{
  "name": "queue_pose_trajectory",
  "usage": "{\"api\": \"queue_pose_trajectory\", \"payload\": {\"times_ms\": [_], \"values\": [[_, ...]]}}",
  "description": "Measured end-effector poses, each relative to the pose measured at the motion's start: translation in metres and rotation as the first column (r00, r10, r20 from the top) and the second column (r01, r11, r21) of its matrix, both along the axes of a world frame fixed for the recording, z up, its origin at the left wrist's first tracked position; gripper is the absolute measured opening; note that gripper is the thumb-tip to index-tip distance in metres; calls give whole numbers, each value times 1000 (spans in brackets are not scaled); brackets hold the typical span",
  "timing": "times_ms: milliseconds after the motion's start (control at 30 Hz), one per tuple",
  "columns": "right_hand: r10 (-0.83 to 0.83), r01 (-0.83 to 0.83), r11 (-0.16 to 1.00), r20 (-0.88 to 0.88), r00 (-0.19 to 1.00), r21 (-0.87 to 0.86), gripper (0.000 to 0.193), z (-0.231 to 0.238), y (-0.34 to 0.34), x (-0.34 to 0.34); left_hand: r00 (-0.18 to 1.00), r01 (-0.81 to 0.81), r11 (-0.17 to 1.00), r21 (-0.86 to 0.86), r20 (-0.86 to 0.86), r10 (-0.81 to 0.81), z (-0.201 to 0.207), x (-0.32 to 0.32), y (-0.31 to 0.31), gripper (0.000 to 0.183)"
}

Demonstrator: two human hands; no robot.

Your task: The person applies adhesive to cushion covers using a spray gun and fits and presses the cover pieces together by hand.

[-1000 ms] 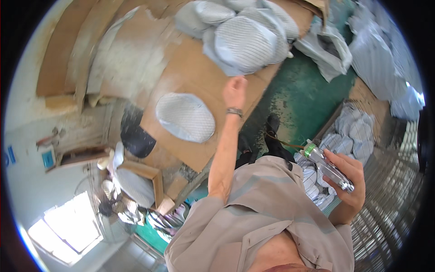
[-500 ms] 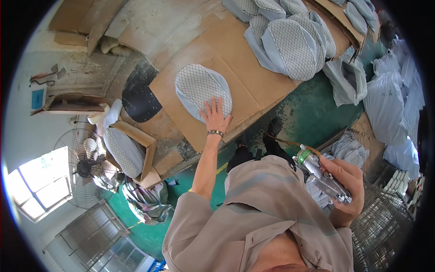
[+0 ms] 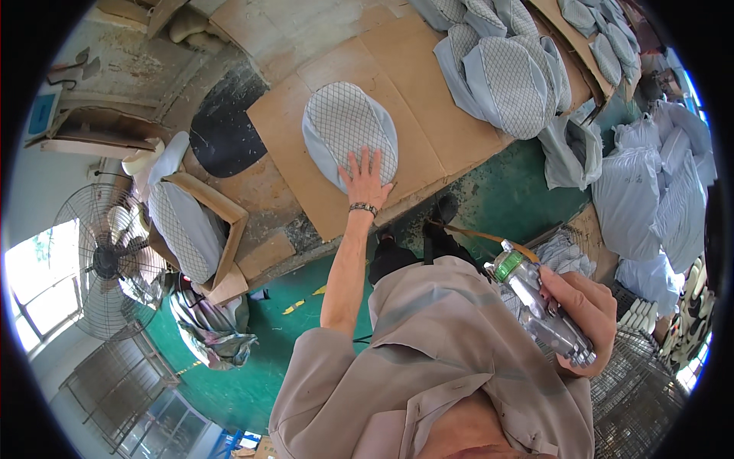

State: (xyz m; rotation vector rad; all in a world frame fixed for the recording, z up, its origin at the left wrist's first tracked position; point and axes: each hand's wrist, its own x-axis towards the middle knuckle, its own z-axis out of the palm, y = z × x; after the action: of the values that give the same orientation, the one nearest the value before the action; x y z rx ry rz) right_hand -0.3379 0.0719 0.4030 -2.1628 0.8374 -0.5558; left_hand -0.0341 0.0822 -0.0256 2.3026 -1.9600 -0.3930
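An oval seat cushion (image 3: pixel 348 126), with a light diamond-patterned top and plain grey sides, lies on a flat cardboard sheet (image 3: pixel 424 141) on the table. My left hand (image 3: pixel 365 177) rests flat on the cushion's near end, fingers spread, a bracelet on the wrist. Away from the table, beside my body on the right, my right hand (image 3: pixel 585 310) is wrapped round a silver metal air tool (image 3: pixel 539 302) with a green ring. A brown hose (image 3: pixel 489 236) runs by the tool's far end.
Several similar cushions (image 3: pixel 508 88) are piled at the table's far right. White plastic bags (image 3: pixel 631 199) stand on the right. A wire-cage fan (image 3: pixel 107 260) stands at left, near an open cardboard box (image 3: pixel 237 222) with a patterned piece. A black oval panel (image 3: pixel 225 126) lies on the table's left part.
My view has shifted slightly, so the surroundings sit differently. The cushion appears turned a little more upright under my left hand, which stays on its near end. My right hand keeps its hold on the tool.
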Motion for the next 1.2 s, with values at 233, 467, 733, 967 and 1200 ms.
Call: {"api": "queue_pose_trajectory", "payload": {"times_ms": [233, 467, 733, 967, 1200], "values": [[-160, 130, 985, -315, 935, -116, 71, 41, 19, 49, 997, -19, 1000, -6, -72, 19, 4, 3, 3, 104], [-303, 262, 951, -317, 899, -165, 69, 59, 43, 126, 991, -10, 1000, -5, -137, 10, 0, 9, 5, 108], [-286, 229, 953, -334, 898, -199, 66, 65, 63, 154, 978, -11, 1000, -3, -210, 10, 5, 17, 8, 106], [-234, 217, 972, -310, 921, -90, 71, 65, 74, 127, 946, -11, 988, -155, -322, -40, 1, 29, 23, 88], [-147, 144, 989, -246, 958, -32, 64, 51, 85, 88, 825, -100, 897, -430, -540, -166, 28, 29, 77, 48]]}}
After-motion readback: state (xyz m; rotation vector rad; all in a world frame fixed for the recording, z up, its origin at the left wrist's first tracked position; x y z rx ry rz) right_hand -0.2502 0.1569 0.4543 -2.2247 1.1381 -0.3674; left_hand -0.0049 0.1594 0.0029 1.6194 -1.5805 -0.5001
